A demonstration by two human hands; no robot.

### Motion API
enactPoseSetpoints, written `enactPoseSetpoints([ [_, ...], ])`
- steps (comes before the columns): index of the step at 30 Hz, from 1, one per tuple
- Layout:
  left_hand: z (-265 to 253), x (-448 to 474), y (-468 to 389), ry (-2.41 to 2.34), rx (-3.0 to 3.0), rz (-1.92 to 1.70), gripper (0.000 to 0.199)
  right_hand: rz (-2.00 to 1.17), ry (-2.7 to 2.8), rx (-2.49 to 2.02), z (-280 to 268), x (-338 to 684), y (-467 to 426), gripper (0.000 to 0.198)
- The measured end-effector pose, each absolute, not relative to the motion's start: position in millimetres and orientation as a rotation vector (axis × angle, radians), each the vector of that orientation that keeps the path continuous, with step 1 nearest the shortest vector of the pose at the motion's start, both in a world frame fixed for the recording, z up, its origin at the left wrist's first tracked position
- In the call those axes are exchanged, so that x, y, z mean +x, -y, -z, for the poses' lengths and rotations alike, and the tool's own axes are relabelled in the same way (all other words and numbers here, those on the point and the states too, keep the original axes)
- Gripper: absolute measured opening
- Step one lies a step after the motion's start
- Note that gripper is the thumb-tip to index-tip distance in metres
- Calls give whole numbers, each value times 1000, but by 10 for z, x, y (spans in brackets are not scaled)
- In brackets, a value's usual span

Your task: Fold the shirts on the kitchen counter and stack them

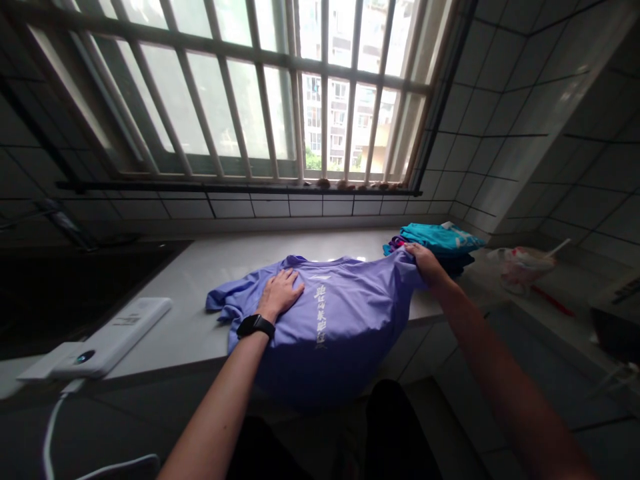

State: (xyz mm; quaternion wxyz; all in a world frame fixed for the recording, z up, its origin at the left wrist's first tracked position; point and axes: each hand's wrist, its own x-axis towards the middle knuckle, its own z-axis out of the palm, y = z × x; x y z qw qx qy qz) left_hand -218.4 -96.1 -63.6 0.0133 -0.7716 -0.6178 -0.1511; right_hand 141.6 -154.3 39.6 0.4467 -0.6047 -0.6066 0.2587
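Note:
A purple T-shirt [350, 300] with a column of white characters lies spread on the white countertop [190, 293], its lower part hanging over the front edge. My left hand [283, 293] rests flat on the shirt's left shoulder area, fingers stretched out, a black watch on the wrist. At the right, my right hand [423, 261] pinches the shirt's right sleeve and holds it slightly raised. Just behind that hand sits a stack of folded clothes [440, 240], turquoise on top.
A white power bank [125, 333] with a cable lies on the counter's left, beside the dark sink [75, 280]. A plastic bag [523, 267] stands at the right. Behind the counter is a barred window [260, 87]. My legs are below the front edge.

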Motion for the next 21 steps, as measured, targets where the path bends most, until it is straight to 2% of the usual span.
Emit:
enactPoseSetpoints([
  [3,634,-2186,975,1912,-2419,465,48,-982,1685,-1231,-444,985,1605,47],
  [5,626,-2184,989,1900,-2427,481,47,-1005,1844,-1191,-379,787,1619,43],
  [11,619,-2180,1004,1903,-2425,473,46,-695,2270,-1429,11,537,1532,33],
  [17,625,-2183,1007,1903,-2431,449,47,-432,2563,-1666,312,308,1421,59],
  [21,640,-2183,1009,1891,-2427,479,45,-311,2473,-1837,436,251,1261,63],
])
